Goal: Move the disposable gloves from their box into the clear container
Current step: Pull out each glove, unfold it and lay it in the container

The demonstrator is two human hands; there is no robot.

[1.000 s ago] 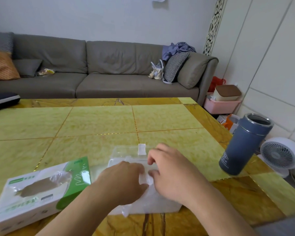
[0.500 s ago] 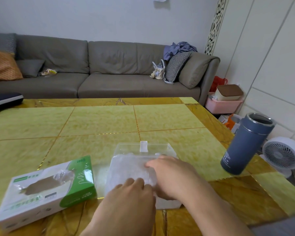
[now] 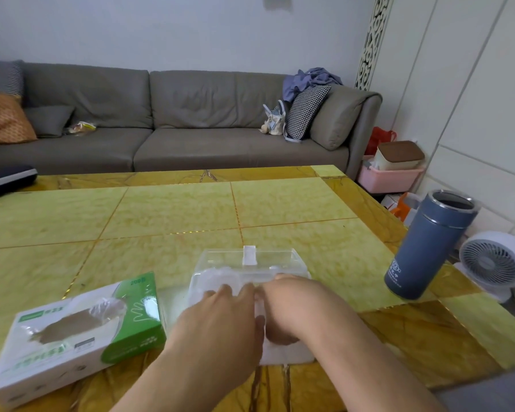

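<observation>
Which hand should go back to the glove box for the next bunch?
Probably the left hand: the glove box lies on its side of the clear container, with nothing between them. The right hand would have to cross over the left.

I see a yellow tiled table (image 3: pixel 176 209) carrying the glove box (image 3: pixel 72 331), the clear container (image 3: pixel 250 263), and a blue tumbler (image 3: pixel 425 248) near its right edge.

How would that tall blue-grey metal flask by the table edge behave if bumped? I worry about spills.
The tall blue-grey metal flask looks narrow for its height, so it probably tips easily. It stands lidless near the yellow marble table's right edge, so it might spill or fall. Smooth stone likely lets it slide.
</observation>
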